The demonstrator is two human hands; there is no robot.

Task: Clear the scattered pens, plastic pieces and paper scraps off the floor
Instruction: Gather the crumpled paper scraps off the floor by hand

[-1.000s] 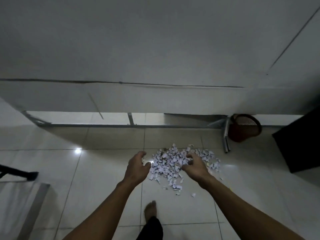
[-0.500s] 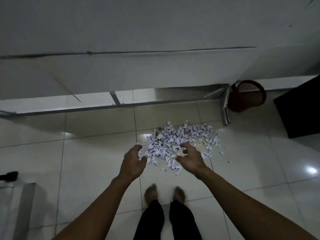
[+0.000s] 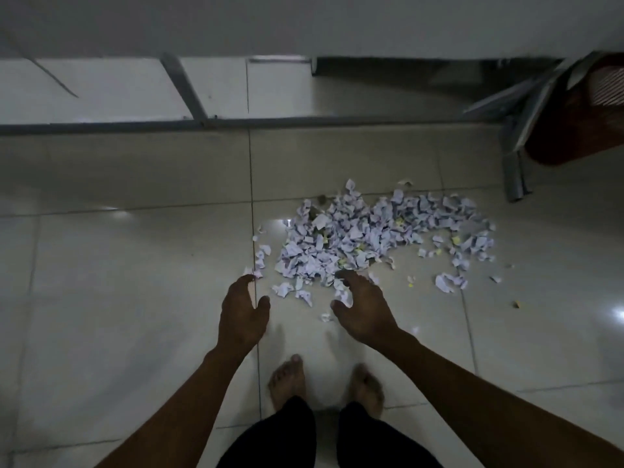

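A pile of torn paper scraps (image 3: 364,238) lies on the pale tiled floor, white to faintly lilac, crumpled and overlapping, densest at its left and centre. A few small yellow bits (image 3: 410,284) show among them (too small to identify). Loose scraps trail off at the pile's near and right edges

- We see both forearms bare to the frame's lower edge, with no sleeves, watch or bands on them.
- Our left hand (image 3: 241,315) and right hand (image 3: 363,312) wear no gloves or rings (the dim light hides finer detail).
- We wear dark trousers (image 3: 280,437), seemingly black.
- Our feet (image 3: 287,380) are bare.
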